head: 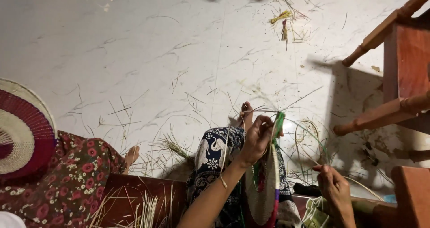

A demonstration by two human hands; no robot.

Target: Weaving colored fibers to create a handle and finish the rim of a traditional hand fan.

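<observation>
Here, nearest to us, our right hand (333, 187) is low by the bottom edge of the floor view, fingers pinched around a thin pale strand (358, 183) that trails off to the right. Just left of it our left hand (256, 138) is raised, fingers curled tight around the rim of a round woven fan (265, 187), which stands on edge over our lap (pale weave, with green at the top and purple and red along the rim). Loose strands arc from the fan's top toward the right. Beneath the fan is our dark patterned skirt (215, 156), and our foot (246, 114) pokes out just beyond the left hand. At the left edge another person in a red flowered dress (76, 178) sits near a second fan (22, 129), maroon and cream. Pale reeds (143, 210) lie on a wooden seat at the bottom. Farther out, the white marble floor (134, 44) is strewn with scraps, a yellow bundle (281, 17) lies near the far edge, and wooden furniture legs (380, 35) stand at the right.
</observation>
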